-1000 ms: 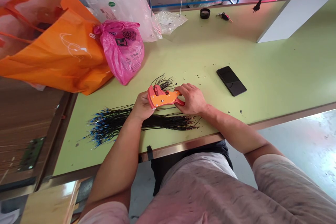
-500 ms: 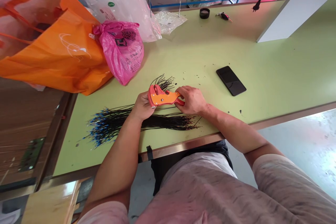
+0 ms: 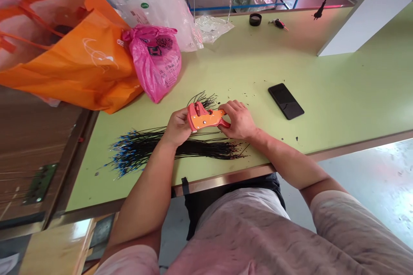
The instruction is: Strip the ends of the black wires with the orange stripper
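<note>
An orange and red wire stripper is gripped by its handles in my right hand, just above the green table. My left hand is closed at the tool's jaw end, its fingers pinched on thin black wire that I can barely make out. A long bundle of black wires with blue tips lies on the table under and in front of both hands. A smaller fan of black wires lies just beyond the tool.
A black phone lies to the right of the hands. An orange bag, a pink plastic bag and clear plastic bags stand at the back left. Small black wire scraps dot the table. A black cap and keys lie far back.
Both hands and the stripper stay almost in place. The tool has tipped slightly and the view has shifted a little to the left.
</note>
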